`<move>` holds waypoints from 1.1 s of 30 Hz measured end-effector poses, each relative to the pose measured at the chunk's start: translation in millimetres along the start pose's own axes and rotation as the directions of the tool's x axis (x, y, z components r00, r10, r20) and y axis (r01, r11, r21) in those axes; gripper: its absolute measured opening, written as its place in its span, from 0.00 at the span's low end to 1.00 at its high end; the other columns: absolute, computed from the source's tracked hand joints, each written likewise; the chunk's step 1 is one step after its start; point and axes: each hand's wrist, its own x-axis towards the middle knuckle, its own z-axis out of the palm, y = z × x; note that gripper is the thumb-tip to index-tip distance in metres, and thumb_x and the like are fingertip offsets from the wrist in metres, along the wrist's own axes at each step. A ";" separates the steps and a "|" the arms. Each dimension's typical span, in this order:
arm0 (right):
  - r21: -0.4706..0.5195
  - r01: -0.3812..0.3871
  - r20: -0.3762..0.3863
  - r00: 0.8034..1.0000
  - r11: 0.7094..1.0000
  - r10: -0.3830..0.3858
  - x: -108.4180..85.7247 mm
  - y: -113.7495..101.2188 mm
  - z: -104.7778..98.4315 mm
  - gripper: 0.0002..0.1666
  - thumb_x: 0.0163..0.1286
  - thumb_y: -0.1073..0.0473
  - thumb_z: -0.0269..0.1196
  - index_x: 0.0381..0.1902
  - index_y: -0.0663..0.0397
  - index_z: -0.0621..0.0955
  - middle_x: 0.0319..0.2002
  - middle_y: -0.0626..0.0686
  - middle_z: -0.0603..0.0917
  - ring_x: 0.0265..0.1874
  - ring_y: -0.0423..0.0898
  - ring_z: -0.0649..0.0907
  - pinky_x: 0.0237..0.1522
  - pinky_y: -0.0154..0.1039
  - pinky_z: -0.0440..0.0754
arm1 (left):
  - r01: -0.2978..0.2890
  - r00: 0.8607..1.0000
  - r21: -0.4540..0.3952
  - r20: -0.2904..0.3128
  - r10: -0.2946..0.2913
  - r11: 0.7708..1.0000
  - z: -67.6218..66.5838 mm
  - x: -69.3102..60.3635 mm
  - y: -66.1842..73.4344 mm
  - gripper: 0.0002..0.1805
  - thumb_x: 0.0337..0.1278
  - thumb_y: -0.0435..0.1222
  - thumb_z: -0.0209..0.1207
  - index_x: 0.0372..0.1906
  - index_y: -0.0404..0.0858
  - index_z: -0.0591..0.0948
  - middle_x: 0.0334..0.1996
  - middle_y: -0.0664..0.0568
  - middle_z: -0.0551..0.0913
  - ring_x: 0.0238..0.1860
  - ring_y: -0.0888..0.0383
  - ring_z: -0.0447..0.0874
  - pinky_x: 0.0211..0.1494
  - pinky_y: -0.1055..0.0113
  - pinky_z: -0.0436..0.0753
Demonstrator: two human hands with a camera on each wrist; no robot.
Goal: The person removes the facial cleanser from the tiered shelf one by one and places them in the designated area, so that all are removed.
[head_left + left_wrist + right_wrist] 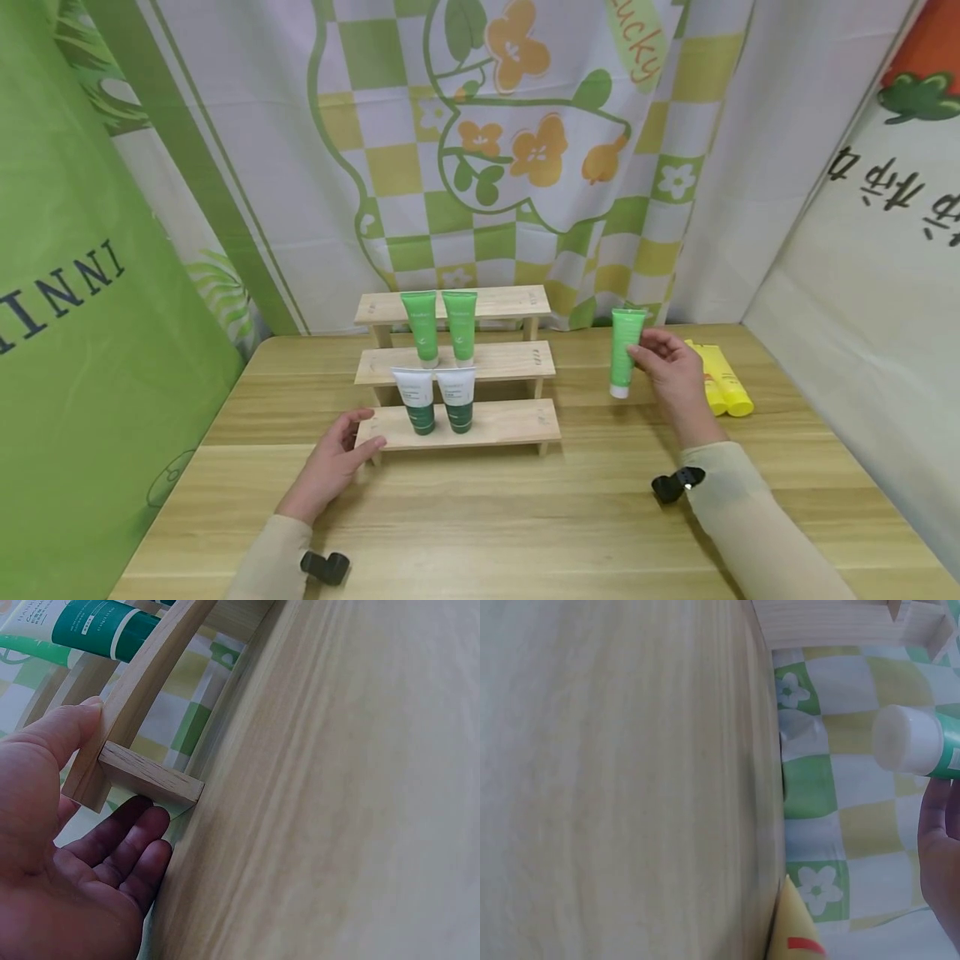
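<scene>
My right hand point(672, 375) holds a green squeeze tube point(624, 350) upright, cap down, above the right of the table. In the right wrist view the white cap point(907, 741) shows, with only part of the hand at the edge. My left hand point(330, 467) grips the left end of the lowest step of a three-step wooden display stand point(517, 423). The thumb lies along the board, and curled fingers point(142, 847) are below it. Two white-and-dark-green tubes point(458, 400) stand on the bottom step. Two green tubes point(460, 327) stand on the middle step.
Two yellow tubes point(723, 379) lie on the wooden table point(480, 525), just right of my right hand. A patterned curtain point(525, 208) hangs behind the table, and a green cloth point(90, 250) hangs on the left.
</scene>
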 end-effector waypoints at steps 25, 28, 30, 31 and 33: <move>-0.267 -0.204 -0.029 0.979 0.942 0.204 11.0 7.4 -19.1 0.21 0.65 0.65 0.68 0.53 0.66 0.76 0.38 0.43 0.82 0.37 0.36 0.80 0.39 0.28 0.82 | 0.036 0.999 -0.025 0.007 -0.036 0.999 -0.2 0.1 -0.4 0.37 0.56 0.53 0.67 0.66 0.41 0.68 0.61 0.39 0.74 0.65 0.44 0.68 0.71 0.47 0.62; -0.318 -0.216 -0.024 0.975 0.923 0.220 12.1 6.5 -20.5 0.23 0.66 0.65 0.67 0.56 0.68 0.74 0.39 0.43 0.81 0.37 0.35 0.80 0.40 0.30 0.82 | 0.036 0.999 -0.029 0.009 -0.036 0.999 0.0 0.0 0.3 0.37 0.56 0.53 0.67 0.66 0.41 0.68 0.60 0.40 0.75 0.64 0.45 0.69 0.70 0.47 0.62; -0.357 -0.211 -0.017 0.976 0.910 0.219 12.3 6.6 -20.5 0.24 0.67 0.65 0.66 0.57 0.69 0.73 0.39 0.43 0.81 0.38 0.35 0.79 0.40 0.31 0.82 | 0.038 0.999 -0.031 0.009 -0.038 0.999 0.1 -0.5 1.0 0.37 0.56 0.52 0.67 0.66 0.41 0.68 0.60 0.39 0.75 0.64 0.45 0.69 0.70 0.47 0.62; -0.380 -0.205 -0.013 0.976 0.902 0.217 12.3 6.8 -20.2 0.25 0.67 0.64 0.66 0.58 0.70 0.73 0.39 0.43 0.81 0.38 0.35 0.79 0.41 0.32 0.82 | 0.039 0.999 -0.031 0.009 -0.038 0.999 0.2 -0.5 1.0 0.37 0.56 0.52 0.67 0.66 0.41 0.68 0.60 0.39 0.74 0.64 0.45 0.69 0.71 0.47 0.62; -0.422 -0.198 -0.008 0.977 0.885 0.215 13.9 10.2 -21.7 0.26 0.68 0.62 0.66 0.59 0.69 0.72 0.40 0.43 0.80 0.39 0.36 0.79 0.43 0.33 0.83 | 0.042 0.999 -0.033 0.008 -0.042 0.999 0.3 -0.6 1.1 0.37 0.57 0.52 0.67 0.66 0.41 0.68 0.60 0.39 0.75 0.64 0.45 0.70 0.70 0.47 0.63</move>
